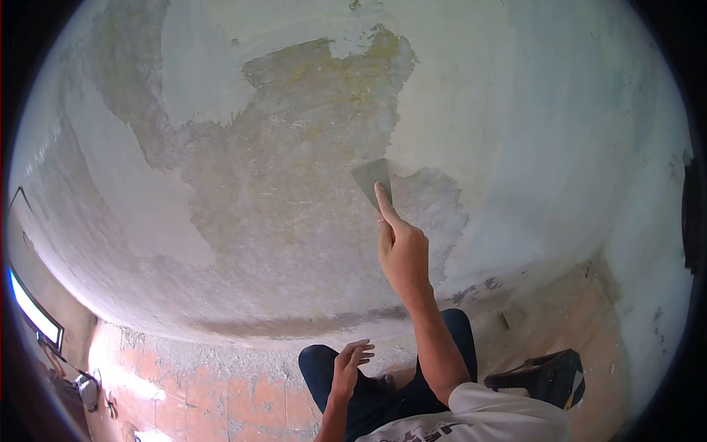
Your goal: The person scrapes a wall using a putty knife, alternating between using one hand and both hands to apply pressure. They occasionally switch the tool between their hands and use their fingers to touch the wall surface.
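My right hand (403, 249) is closed around a putty knife (373, 179), its index finger stretched along the flat blade. The wide edge of the blade lies against the wall (272, 162), beside the border between bare grey plaster and pale paint. The handle is hidden inside my fist. Lower down, my left hand (349, 365) hovers over my bent knee with its fingers apart and nothing in them.
Paint flakes (243, 361) litter the tiled floor (202, 394) along the wall's foot. A black bag or case (541, 376) lies at my right, near the corner. At the far left are a bright window (35, 309) and a cluster of objects (87, 390) that I cannot make out.
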`<move>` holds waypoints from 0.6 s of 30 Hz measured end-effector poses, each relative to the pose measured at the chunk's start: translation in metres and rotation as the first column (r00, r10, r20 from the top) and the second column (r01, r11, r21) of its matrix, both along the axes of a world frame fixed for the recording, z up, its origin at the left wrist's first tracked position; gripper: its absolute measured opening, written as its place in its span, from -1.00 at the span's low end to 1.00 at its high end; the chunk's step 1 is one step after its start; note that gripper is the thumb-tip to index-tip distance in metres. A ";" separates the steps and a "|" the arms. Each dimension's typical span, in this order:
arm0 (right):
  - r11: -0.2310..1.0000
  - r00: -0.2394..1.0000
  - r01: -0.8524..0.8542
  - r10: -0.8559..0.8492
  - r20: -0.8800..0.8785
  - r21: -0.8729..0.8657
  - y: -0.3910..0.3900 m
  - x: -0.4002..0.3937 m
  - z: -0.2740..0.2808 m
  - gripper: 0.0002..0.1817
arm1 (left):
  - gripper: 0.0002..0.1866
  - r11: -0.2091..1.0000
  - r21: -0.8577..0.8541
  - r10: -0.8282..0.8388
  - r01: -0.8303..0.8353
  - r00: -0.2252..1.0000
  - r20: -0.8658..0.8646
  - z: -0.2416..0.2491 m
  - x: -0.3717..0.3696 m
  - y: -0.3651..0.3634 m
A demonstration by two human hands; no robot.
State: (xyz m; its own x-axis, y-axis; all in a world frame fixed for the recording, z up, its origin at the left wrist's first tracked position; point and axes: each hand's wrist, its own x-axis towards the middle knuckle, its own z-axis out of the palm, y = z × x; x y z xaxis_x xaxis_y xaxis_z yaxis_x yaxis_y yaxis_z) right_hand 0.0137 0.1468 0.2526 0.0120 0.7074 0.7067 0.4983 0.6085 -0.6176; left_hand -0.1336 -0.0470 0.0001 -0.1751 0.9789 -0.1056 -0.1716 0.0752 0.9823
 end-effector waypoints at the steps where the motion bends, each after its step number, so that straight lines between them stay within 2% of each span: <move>1: 0.999 1.000 0.009 -0.008 0.026 -0.046 -0.004 0.001 0.001 -0.34 | -0.61 1.000 -0.007 -0.007 0.007 1.000 0.002 -0.001 0.002 -0.002; 3: 0.995 0.999 0.016 -0.011 0.050 -0.096 -0.005 0.001 -0.002 -0.35 | -0.61 1.000 -0.013 -0.015 0.015 1.000 -0.002 0.002 0.003 -0.005; 5: 1.000 1.000 0.003 -0.003 0.000 -0.009 0.003 -0.002 -0.008 -0.36 | -0.61 1.000 -0.011 -0.016 0.016 1.000 -0.002 0.005 0.005 -0.005; 9: 0.998 1.000 0.001 0.000 0.009 -0.058 0.005 -0.005 -0.009 -0.31 | -0.61 1.000 -0.005 -0.007 0.007 1.000 -0.016 0.006 0.004 -0.001; 11: 1.000 1.000 0.017 -0.017 -0.005 0.025 0.003 -0.002 -0.016 -0.32 | -0.60 1.000 -0.006 0.004 -0.004 1.000 -0.019 0.006 0.003 -0.004; 14: 1.000 0.997 0.011 -0.010 0.076 -0.024 0.003 0.000 -0.004 -0.33 | -0.60 1.000 0.016 0.008 -0.008 1.000 -0.005 0.007 0.006 -0.002; 18: 0.999 0.999 0.019 -0.020 0.046 0.028 0.013 -0.004 0.018 -0.34 | -0.60 1.000 0.012 -0.010 0.010 1.000 -0.023 0.008 0.010 0.000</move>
